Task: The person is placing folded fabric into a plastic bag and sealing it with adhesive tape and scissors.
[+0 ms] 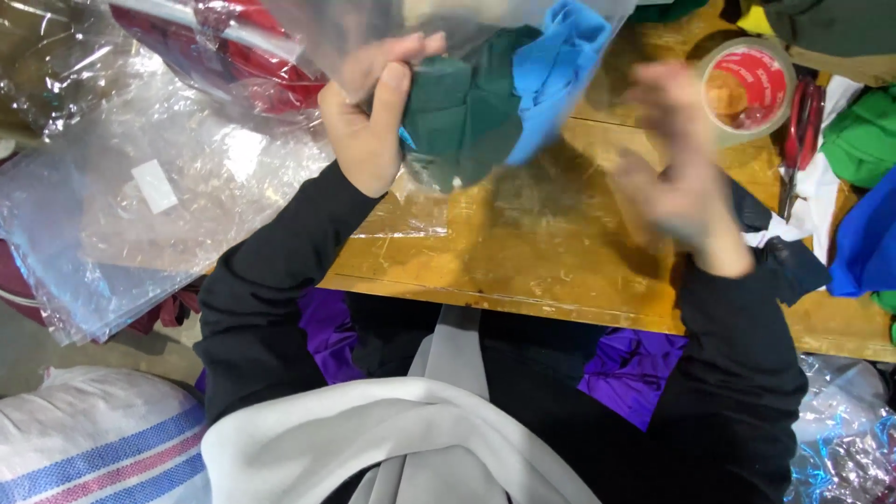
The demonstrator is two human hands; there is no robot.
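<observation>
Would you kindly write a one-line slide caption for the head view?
Left hand grips a clear plastic bag of folded green and blue cloth above a wooden table; blurred right hand is empty.

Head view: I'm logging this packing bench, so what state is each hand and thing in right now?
left hand: gripping the clear bag, raised off the table
right hand: open, empty, motion-blurred
clear bag: held up, folded green and blue cloth inside
tape roll: lying flat on the wooden table
red scissors: lying on the table, blades look closed
empty clear bags: heaped at left
</observation>
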